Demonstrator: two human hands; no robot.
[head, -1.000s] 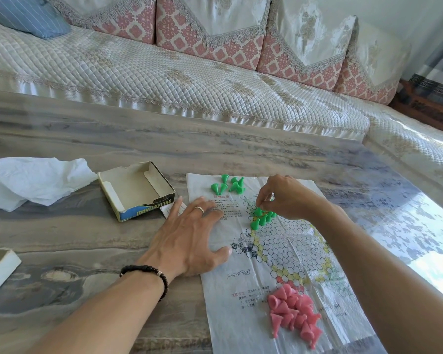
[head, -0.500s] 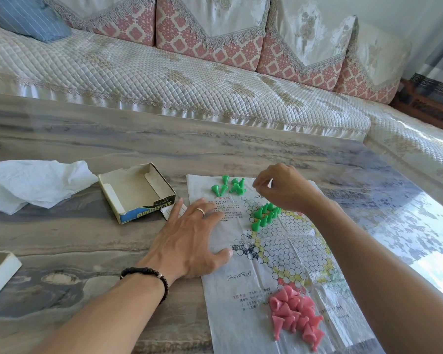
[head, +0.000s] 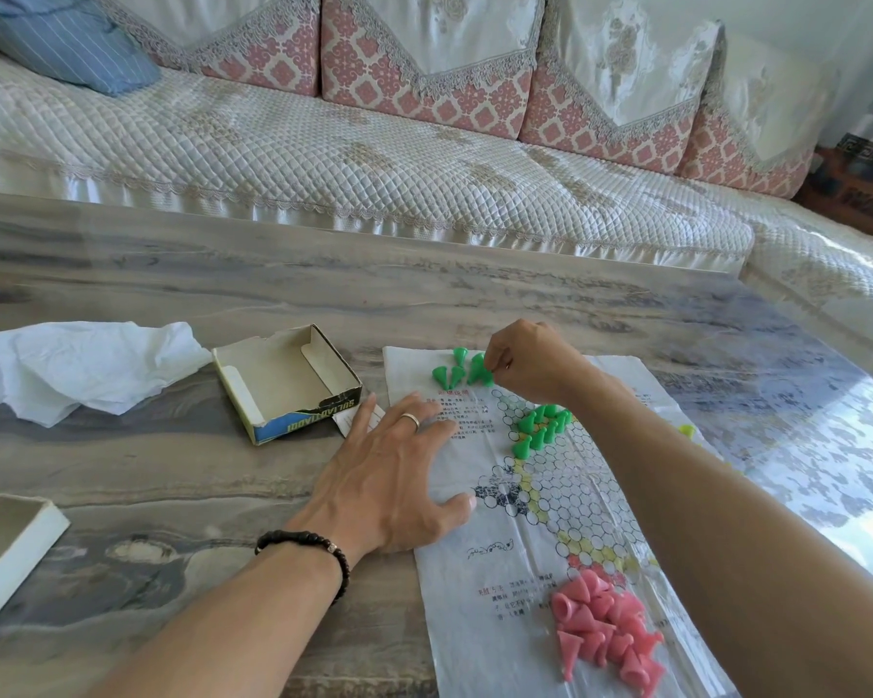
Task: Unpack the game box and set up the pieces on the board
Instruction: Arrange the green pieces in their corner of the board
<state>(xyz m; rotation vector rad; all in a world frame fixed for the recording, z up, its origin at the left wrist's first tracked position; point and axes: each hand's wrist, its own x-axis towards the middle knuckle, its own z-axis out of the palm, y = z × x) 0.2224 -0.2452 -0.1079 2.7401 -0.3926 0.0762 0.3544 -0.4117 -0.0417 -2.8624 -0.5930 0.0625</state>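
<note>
Since the earlier frame, right hand (head: 530, 367) has moved from the standing green pieces (head: 540, 428) to the loose green pieces (head: 462, 371) at the far edge of the paper board (head: 480, 607), fingers pinched on one. Left hand (head: 389, 476) rests flat, fingers spread, on the board's left edge. Pink pieces (head: 606, 627) lie heaped near its near edge; open game box (head: 286, 382) lies to its left on the table (head: 172, 476).

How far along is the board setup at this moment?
Done: box emptied, paper board spread, several green pieces standing on it. In hand: right hand pinching from the loose green pile; left hand pressing the sheet. Left: remaining greens, pink pile.
</note>
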